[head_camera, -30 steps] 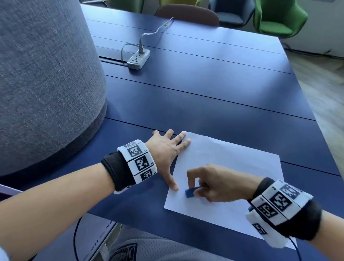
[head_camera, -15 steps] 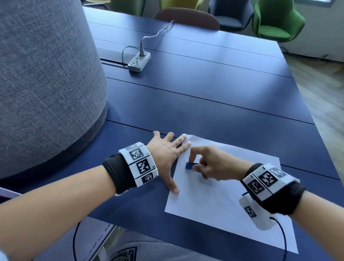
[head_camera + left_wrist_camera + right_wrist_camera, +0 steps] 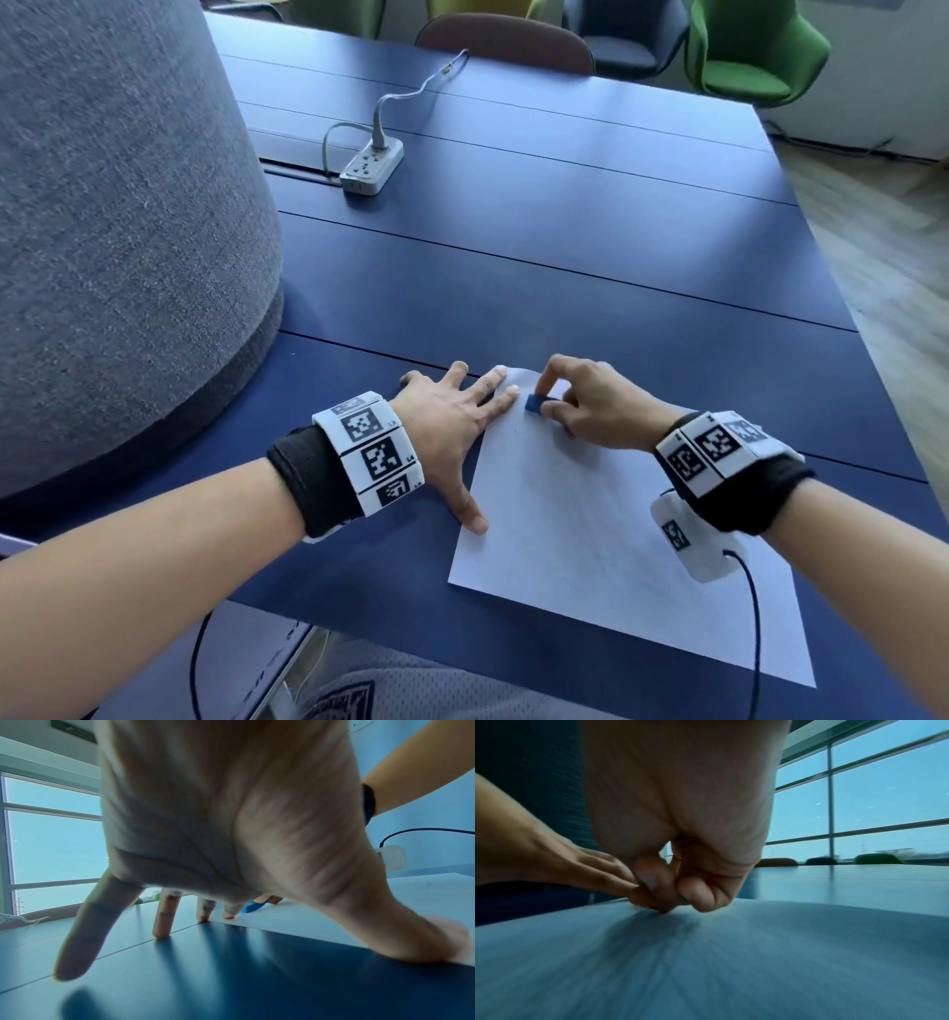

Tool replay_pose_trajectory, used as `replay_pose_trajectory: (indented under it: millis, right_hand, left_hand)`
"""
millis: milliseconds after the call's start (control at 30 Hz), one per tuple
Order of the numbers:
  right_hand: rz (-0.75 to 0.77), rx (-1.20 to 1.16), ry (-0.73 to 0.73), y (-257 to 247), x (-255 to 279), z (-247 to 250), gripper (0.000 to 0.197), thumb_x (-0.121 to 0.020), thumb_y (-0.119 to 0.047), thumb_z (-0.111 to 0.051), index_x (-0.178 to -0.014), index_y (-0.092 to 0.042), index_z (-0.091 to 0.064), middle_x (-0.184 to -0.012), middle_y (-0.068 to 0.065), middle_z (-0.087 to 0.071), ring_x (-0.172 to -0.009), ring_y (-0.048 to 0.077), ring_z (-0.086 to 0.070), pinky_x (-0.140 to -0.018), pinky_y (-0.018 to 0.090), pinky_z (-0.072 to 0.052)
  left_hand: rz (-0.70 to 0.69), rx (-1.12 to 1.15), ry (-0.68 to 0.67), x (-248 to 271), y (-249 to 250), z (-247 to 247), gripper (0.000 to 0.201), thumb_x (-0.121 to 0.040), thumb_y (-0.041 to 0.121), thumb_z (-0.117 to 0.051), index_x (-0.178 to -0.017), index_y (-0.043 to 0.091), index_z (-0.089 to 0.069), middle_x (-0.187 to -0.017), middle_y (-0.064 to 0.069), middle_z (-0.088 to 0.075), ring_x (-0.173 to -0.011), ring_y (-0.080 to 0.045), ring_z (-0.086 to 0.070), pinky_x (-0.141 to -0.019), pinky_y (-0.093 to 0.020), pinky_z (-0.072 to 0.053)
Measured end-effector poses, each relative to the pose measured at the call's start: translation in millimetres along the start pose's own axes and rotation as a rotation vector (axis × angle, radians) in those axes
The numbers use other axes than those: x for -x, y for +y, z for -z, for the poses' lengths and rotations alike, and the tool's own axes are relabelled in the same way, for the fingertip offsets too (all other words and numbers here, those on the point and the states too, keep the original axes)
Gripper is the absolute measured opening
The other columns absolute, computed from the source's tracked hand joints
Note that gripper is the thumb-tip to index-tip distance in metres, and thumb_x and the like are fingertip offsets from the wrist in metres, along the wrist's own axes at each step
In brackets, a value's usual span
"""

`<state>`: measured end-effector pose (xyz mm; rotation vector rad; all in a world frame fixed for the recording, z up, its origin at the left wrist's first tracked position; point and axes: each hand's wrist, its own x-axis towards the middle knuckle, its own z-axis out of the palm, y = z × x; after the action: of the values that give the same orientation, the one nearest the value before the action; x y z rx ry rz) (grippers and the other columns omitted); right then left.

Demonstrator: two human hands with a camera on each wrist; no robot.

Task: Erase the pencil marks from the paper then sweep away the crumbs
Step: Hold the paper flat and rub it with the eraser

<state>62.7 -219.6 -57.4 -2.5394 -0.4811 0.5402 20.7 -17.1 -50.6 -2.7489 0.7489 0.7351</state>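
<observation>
Erasing step in hand, judging by the layout. Right hand (image 3: 590, 406) at the upper corner of the paper (image 3: 606, 524), fingers (image 3: 557, 372) curled and pinching a small blue eraser (image 3: 534, 402) pressed down on the sheet. Same eraser visible in the left wrist view as a blue sliver (image 3: 250, 907) beyond the fingertips. In the right wrist view, eraser hidden behind the bunched fingers (image 3: 698, 896); paper surface streaked with motion blur.

Left hand (image 3: 452, 426) spread flat in the centre of the head view, fingers straight, index and middle fingertips on the paper's top left corner, thumb tip touching its left edge, the remaining fingers on the blue tabletop (image 3: 565, 257). Holding nothing, only pinning the sheet.

Pencil marks too faint to make out; one tiny dark speck just below the eraser. No crumbs discernible.

Next move, as a judgement: short strokes with the eraser while keeping the sheet pinned, so the corner does not buckle; then checking the rest of the sheet before setting the eraser aside and brushing crumbs off with an open hand.

Power strip (image 3: 372, 167) at upper centre, well apart.
</observation>
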Motion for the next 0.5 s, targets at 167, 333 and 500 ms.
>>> replay_pose_trajectory:
  millis: [167, 333, 500]
  right_hand:
    - [-0.01, -0.043, -0.069, -8.2, 12.7, -13.9, 0.01, -0.092, -0.023, -0.056, -0.099, -0.021, -0.049, -0.065, -0.001, -0.06, -0.05, 0.016, -0.053, -0.042, 0.024, -0.042]
    - [-0.088, 0.004, 0.03, -3.5, -2.7, -1.4, 0.011, -0.09, -0.03, -0.053, -0.1, -0.026, -0.049, -0.076, 0.001, -0.061, -0.065, 0.023, -0.063, -0.054, 0.027, -0.047]
    - [0.006, -0.016, -0.097, -15.8, 12.5, -11.9, 0.008, -0.093, -0.023, -0.054, -0.098, -0.025, -0.048, -0.066, -0.002, -0.056, -0.046, 0.016, -0.052, -0.045, 0.025, -0.044]
  left_hand:
    - [-0.002, -0.009, 0.015, -1.6, 0.2, -1.3, 0.146, -0.049, 0.088, -0.067, -0.155, 0.026, 0.012, -0.162, 0.008, 0.016, -0.14, -0.03, -0.01, -0.096, -0.052, -0.038]
    - [0.003, -0.026, 0.006, -2.5, 0.3, -0.4, 0.146, -0.049, 0.089, -0.066, -0.155, 0.026, 0.012, -0.162, 0.007, 0.016, -0.139, -0.029, -0.013, -0.096, -0.051, -0.037]
    - [0.008, -0.031, 0.012, -2.9, 0.5, -1.2, 0.146, -0.049, 0.089, -0.066, -0.154, 0.027, 0.014, -0.162, 0.008, 0.017, -0.138, -0.029, -0.014, -0.096, -0.054, -0.034]
